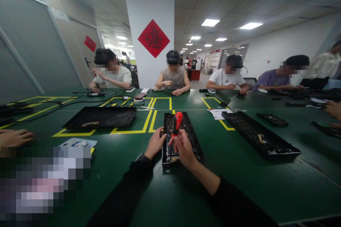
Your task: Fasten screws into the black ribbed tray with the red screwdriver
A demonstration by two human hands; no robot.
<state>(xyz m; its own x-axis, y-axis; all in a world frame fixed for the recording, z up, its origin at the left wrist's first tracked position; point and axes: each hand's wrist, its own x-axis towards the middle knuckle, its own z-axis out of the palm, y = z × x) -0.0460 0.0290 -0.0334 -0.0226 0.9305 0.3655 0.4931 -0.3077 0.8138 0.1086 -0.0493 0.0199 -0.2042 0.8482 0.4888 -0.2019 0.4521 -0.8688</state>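
Note:
A long black tray-like casing (195,145) lies on the green table in front of me. My right hand (183,147) is closed round a screwdriver (178,122) with a red and black handle, held upright over the casing. At the casing's left edge rests my left hand (156,143), its fingers bent against the rim and side. Whether its fingertips grip the rim is hard to make out. Small light-coloured bits lie inside the casing, partly hidden by my right hand.
Another black tray (103,117) lies to the left, and a long black casing (261,136) to the right with a smaller black part (272,119) behind it. Several people sit across the green table (170,198). A person's hand (16,138) rests at far left.

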